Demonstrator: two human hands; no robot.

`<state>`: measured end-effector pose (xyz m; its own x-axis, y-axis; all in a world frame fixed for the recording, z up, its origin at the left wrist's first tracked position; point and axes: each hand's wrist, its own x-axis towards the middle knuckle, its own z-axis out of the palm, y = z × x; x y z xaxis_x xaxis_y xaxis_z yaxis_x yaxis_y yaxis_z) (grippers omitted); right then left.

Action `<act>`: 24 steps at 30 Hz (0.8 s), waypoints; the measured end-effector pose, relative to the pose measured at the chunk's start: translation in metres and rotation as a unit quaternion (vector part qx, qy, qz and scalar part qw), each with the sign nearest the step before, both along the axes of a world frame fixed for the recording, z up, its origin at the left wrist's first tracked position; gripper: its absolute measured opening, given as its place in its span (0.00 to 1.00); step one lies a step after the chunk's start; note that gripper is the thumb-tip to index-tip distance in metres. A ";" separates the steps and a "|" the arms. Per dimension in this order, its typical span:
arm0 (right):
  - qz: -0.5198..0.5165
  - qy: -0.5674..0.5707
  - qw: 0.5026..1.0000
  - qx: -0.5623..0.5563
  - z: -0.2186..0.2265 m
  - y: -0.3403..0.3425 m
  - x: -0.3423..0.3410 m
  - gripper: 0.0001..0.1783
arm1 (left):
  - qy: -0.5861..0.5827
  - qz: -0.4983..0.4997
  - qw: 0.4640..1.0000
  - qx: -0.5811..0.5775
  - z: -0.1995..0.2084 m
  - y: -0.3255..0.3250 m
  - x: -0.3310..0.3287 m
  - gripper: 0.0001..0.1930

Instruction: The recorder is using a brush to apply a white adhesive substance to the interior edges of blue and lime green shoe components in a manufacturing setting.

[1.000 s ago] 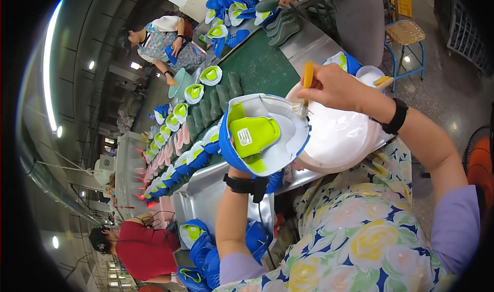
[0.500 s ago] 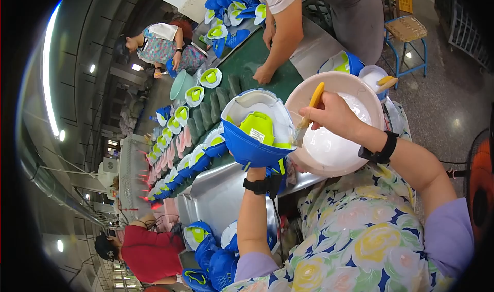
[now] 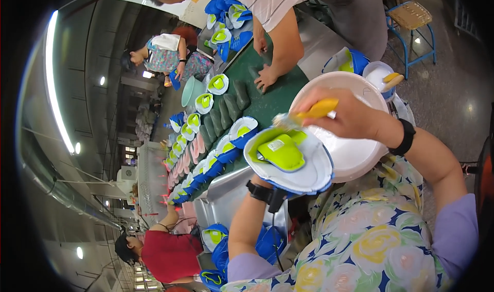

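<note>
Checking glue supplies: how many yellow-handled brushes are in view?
2: one brush in the right hand, another brush resting in the small tub behind. Others may be hidden.

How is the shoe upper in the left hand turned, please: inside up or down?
Inside up: the shoe upper shows its white lining and green tongue; the brush touches its rim.

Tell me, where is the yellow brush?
In the head view, the yellow brush is right of centre in the right hand, touching the blue shoe upper, before the white bowl.

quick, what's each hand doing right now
Left hand: mostly hidden under the blue and white shoe upper, holding it up from below.
Right hand: closed on the yellow-handled brush, bristles at the upper's edge.
</note>
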<state>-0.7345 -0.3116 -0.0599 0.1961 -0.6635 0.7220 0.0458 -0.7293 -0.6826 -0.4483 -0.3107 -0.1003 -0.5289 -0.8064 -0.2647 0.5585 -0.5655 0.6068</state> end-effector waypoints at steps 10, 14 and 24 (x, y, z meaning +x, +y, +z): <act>-0.011 0.198 0.975 -0.097 0.009 -0.009 0.015 0.10 | -0.102 -0.001 0.994 -0.045 0.000 0.017 0.006 0.37; 0.009 0.195 0.980 0.039 -0.002 -0.017 -0.006 0.12 | -0.143 0.006 0.988 -0.064 -0.002 0.020 0.006 0.37; -0.035 0.142 0.989 -0.012 0.018 0.002 -0.023 0.11 | -0.152 0.019 0.986 -0.064 0.004 0.018 0.006 0.33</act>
<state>-0.7570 -0.3093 -0.0419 0.3486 -0.6656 0.6599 -0.1965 -0.7403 -0.6429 -0.4425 -0.2932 -0.0963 -0.4099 -0.8607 -0.3019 0.3578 -0.4562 0.8148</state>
